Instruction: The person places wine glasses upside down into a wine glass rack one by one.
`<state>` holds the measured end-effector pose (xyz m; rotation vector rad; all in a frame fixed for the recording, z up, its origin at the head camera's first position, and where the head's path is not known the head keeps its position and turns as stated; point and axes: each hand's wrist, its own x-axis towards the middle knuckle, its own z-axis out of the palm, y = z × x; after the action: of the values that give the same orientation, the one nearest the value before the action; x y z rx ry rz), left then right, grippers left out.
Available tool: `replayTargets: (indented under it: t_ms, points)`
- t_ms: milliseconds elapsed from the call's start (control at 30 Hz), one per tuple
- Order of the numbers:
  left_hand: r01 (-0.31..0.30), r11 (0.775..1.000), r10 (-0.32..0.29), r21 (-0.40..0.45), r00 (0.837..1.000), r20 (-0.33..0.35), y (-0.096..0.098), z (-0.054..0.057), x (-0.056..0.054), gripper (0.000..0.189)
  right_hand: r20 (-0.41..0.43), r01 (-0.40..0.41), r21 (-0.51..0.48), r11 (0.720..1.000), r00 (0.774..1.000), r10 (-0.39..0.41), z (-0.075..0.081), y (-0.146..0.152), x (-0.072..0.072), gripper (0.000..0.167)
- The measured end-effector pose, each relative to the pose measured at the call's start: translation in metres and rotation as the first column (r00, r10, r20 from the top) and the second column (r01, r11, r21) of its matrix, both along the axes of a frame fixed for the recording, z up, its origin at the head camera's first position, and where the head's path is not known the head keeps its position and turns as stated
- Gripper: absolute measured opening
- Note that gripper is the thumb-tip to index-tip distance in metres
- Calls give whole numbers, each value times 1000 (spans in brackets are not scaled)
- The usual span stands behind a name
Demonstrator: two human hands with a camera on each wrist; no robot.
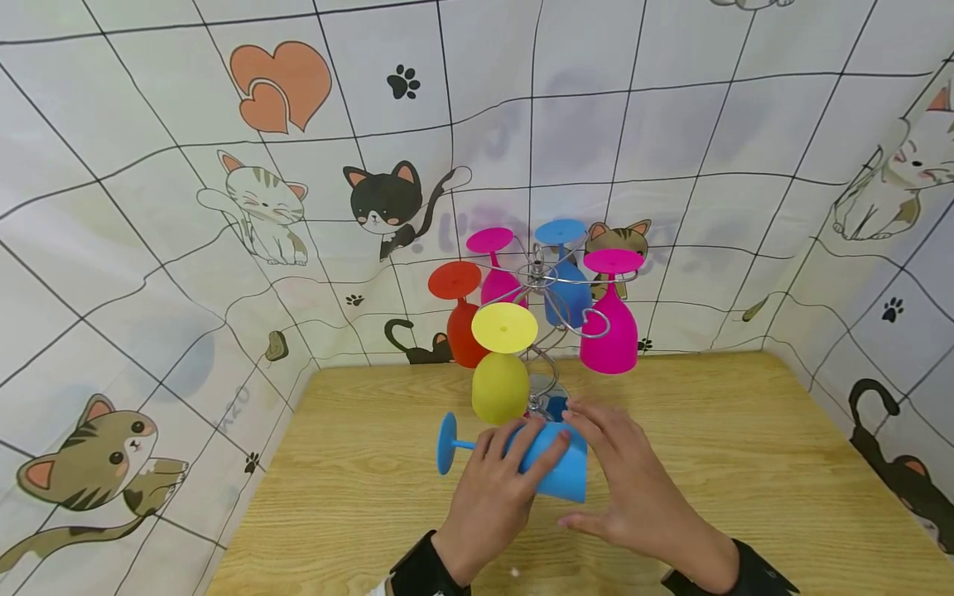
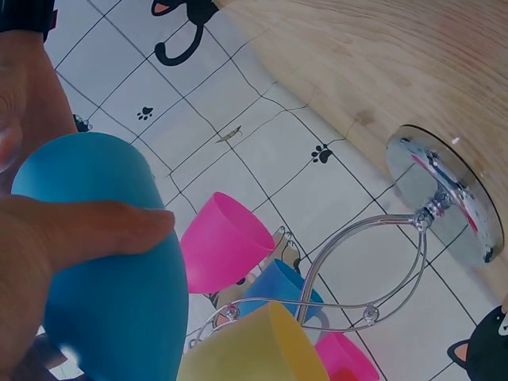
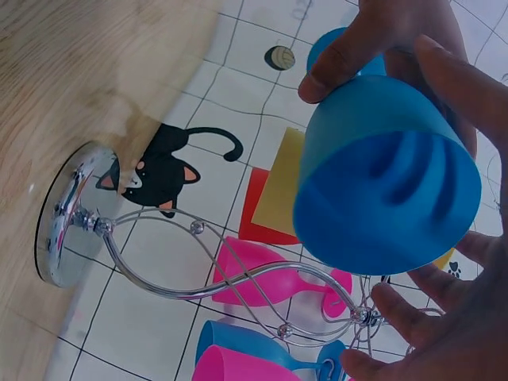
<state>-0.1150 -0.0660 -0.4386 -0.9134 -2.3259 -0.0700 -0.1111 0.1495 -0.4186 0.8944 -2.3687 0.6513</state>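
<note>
My left hand (image 1: 495, 497) grips a light blue plastic goblet (image 1: 561, 463) round its bowl. The goblet lies on its side in the air, foot to the left and mouth to the right, in front of a metal glass rack (image 1: 538, 277). Beside the mouth, my right hand (image 1: 633, 480) has its fingers spread, the fingertips close to the rim. In the right wrist view the hollow inside of the goblet (image 3: 389, 206) faces the camera. On the rack a yellow goblet (image 1: 501, 387) hangs upside down, nearest to my hands.
More goblets hang inverted round the rack: a red one (image 1: 464, 331), a blue one (image 1: 568, 294), a pink one (image 1: 609, 331) and another pink one (image 1: 501, 285) behind. The rack's round mirrored base (image 3: 59, 230) stands on the wooden table (image 1: 358, 480). Cat-patterned cloth (image 1: 477, 149) covers the walls.
</note>
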Motion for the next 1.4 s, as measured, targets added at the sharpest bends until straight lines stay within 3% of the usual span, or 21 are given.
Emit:
replayTargets:
  t_ms: [300, 600, 1067, 1400]
  points:
    - [3, 997, -4, -78, 1000, -10, 1, -4, 1, 99, 77, 47, 108, 993, 995, -55, -6, -4, 1, 103]
    - [19, 996, -19, -82, 1000, 3, 3, -5, 3, 95, 126, 47, 108, 993, 990, -61, -9, -5, 2, 97]
    - [17, 995, -14, -97, 1000, 28, 3, -6, 4, 97, 115, 56, 92, 994, 991, -66, -12, -8, 3, 101]
    - [35, 996, -31, -83, 999, 40, -1, 2, 8, 89, 89, 83, 54, 995, 992, -88, -17, -4, -1, 99]
